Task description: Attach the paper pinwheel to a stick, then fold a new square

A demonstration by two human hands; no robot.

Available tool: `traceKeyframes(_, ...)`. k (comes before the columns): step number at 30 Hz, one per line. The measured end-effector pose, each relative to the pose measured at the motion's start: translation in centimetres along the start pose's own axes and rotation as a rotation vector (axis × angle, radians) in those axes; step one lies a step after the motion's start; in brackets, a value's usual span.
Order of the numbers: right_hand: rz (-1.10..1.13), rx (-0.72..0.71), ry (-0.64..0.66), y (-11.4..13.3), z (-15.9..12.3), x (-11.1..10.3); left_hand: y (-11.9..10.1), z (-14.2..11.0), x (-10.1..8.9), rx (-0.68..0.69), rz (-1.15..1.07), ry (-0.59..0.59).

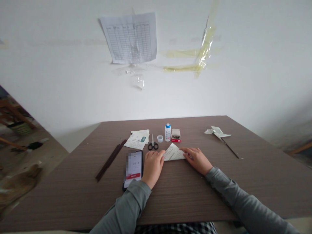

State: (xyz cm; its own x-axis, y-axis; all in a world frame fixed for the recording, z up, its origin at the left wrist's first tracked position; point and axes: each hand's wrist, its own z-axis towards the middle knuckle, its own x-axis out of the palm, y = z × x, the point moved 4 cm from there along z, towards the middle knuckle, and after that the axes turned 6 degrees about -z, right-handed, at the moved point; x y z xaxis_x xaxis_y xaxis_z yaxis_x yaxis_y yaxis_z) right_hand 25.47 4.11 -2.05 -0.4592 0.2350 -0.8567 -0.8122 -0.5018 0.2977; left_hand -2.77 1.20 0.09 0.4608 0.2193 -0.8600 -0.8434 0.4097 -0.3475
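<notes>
A printed sheet of paper (174, 153), folded into a triangle with its point away from me, lies on the table in front of me. My left hand (153, 162) grips its left corner between curled fingers and thumb. At the opposite corner, my right hand (196, 158) has thumb and fingers closed on the paper. Just beyond are black-handled scissors (153, 145), a small clear cup (160, 138), a white bottle with a blue cap (167, 132) and a red box (175, 136) of small metallic pieces, perhaps pins.
Left of my hands lie a phone (133, 167), a bundle of thin dark sticks (110, 161) and a stack of printed paper squares (137, 139). A paper pinwheel on a stick (216, 132) rests at the right. The brown table (180, 201) meets a white wall at its far edge.
</notes>
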Motion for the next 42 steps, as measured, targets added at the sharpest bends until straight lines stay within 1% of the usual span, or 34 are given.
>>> traceKeyframes(5, -0.019, -0.032, 0.026, 0.1, -0.1, 0.0, -0.1, 0.0, 0.2, -0.013, 0.03, 0.043)
traceKeyframes(8, -0.039, -0.031, 0.024, 0.3, -0.1, 0.1, -0.3, 0.0, 0.1, -0.017, 0.016, 0.046)
traceKeyframes(14, -0.06, 0.012, 0.05, 0.8, 0.0, -0.1, -0.6, 0.0, 0.0, -0.016, 0.036, 0.027)
traceKeyframes(20, -0.046, 0.02, 0.0, 0.8, 0.0, -0.1, -0.7, 0.0, 0.0, -0.005, 0.088, 0.017)
traceKeyframes(26, -0.083, 0.015, 0.029, 1.0, 0.1, 0.0, -1.0, 0.1, -0.1, -0.018, 0.092, -0.008)
traceKeyframes(30, -0.103, 0.014, 0.023, 1.3, 0.2, -0.1, -1.2, 0.3, -0.2, -0.014, 0.111, 0.013)
traceKeyframes(34, -0.103, 0.044, 0.043, 1.3, 0.1, 0.0, -1.4, 0.3, 0.0, -0.027, 0.125, 0.022)
traceKeyframes(40, -0.157, 0.082, 0.064, 1.7, 0.3, 0.0, -1.6, 0.5, -0.1, -0.056, 0.114, -0.026)
traceKeyframes(42, -0.166, 0.092, 0.076, 1.9, 0.3, -0.1, -1.5, 0.5, -0.2, -0.067, 0.121, -0.025)
